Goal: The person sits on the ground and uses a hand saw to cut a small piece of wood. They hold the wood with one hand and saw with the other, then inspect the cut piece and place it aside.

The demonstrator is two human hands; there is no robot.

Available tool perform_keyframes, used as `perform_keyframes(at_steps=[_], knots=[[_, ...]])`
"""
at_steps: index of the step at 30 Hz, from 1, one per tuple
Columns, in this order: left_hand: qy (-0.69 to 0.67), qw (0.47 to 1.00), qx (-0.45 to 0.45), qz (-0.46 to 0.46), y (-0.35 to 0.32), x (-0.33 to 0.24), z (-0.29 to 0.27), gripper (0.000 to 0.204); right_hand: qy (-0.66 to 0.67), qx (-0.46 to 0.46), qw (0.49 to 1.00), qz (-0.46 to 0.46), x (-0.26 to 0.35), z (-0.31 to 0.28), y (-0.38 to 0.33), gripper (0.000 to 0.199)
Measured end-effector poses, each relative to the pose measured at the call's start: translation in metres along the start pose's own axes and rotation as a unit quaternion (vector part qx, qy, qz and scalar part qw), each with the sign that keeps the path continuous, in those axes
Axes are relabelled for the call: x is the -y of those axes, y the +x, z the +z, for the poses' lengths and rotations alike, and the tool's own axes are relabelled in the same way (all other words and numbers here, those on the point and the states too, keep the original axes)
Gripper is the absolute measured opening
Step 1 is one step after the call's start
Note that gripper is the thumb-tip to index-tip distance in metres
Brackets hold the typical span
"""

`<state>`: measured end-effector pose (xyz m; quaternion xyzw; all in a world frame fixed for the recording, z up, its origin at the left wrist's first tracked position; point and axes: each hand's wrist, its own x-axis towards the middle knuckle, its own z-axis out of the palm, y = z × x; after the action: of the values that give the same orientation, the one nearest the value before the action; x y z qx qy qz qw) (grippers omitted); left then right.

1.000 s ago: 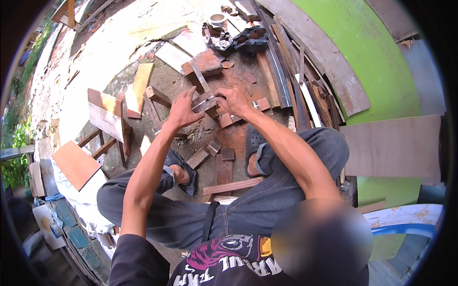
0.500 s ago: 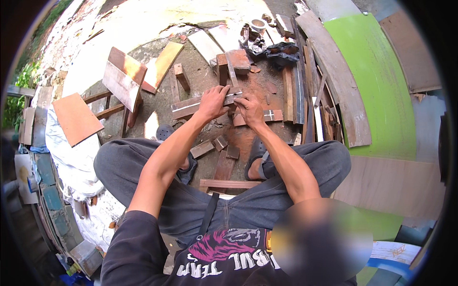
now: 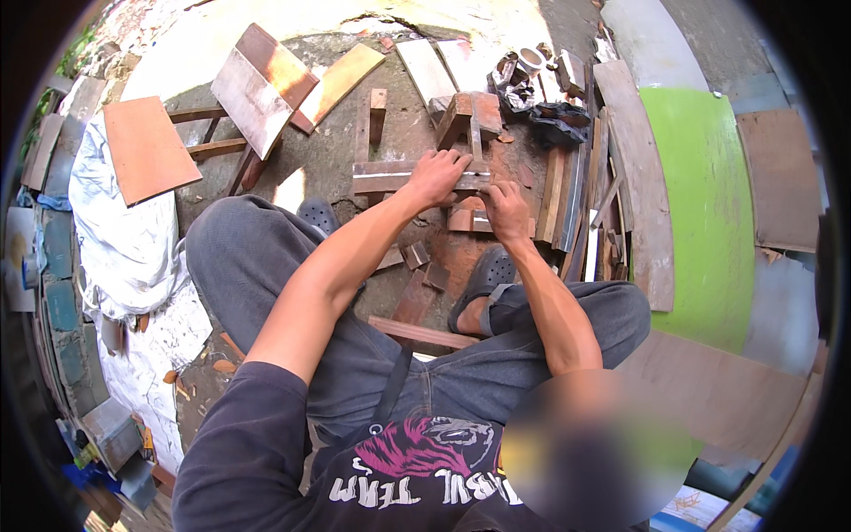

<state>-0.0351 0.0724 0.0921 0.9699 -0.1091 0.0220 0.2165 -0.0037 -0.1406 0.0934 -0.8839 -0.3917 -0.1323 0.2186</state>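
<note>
A wooden bar [image 3: 379, 180] with a white stripe along it lies crosswise in front of me, joined to or resting on upright wooden pieces behind it. My left hand [image 3: 435, 180] is closed over the bar right of its middle, fingers bent across the far edge. At the bar's right end my right hand [image 3: 507, 213] is closed, fingertips drawn together against the wood. Whatever those fingertips hold, if anything, is too small to make out. Just below the hands lies a reddish block [image 3: 465, 219] with a white mark, partly hidden by my right hand.
Small wood offcuts [image 3: 415, 255] lie between my feet. A brick [image 3: 486, 111] and black plastic [image 3: 560, 124] are beyond the bar. Leaning boards stand at left, one orange-brown [image 3: 151, 151]. Long planks [image 3: 640, 186] and a green panel [image 3: 696, 204] line the right.
The whole view has turned, so the bar and both hands appear farther right. The left hand keeps its hold on the bar, and the right hand stays at its right end.
</note>
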Motion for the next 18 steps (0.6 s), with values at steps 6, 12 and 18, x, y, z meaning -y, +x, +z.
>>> perform_keyframes(at_steps=[6,12,18], knots=[[0.006,1.0,0.003,-0.006,0.001,0.002,0.001,0.087,-0.003,-0.001,1.0,-0.011,0.006,-0.004,0.002,0.014],[0.017,1.0,0.015,-0.016,0.001,0.001,0.002,0.086,-0.022,0.007,0.999,-0.041,0.013,-0.01,0.008,0.014],[0.019,1.0,0.01,-0.016,0.005,0.004,0.011,0.085,-0.031,0.01,0.997,-0.066,0.015,-0.007,0.012,0.015]])
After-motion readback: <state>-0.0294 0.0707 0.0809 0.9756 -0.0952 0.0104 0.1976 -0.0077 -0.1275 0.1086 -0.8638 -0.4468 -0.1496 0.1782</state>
